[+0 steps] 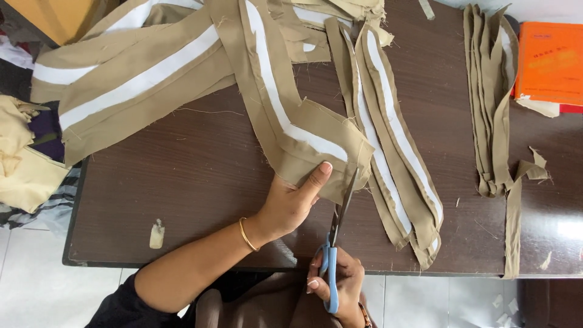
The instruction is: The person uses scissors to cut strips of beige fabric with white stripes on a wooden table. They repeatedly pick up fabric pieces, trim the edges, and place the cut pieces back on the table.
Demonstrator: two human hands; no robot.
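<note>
The khaki fabric strip (303,136) is a long band of tan cloth with a white stripe running down its middle and frayed, thready edges. It lies flat on the dark brown desk (200,182), running from 12 o'clock down toward the centre, where its end is folded and lifted slightly off the surface. The scissors (337,237) have blue plastic handles and dark metal blades. They point toward 12 o'clock, tilted slightly to 1 o'clock, blades parted around the lower right edge of the strip's end.
</note>
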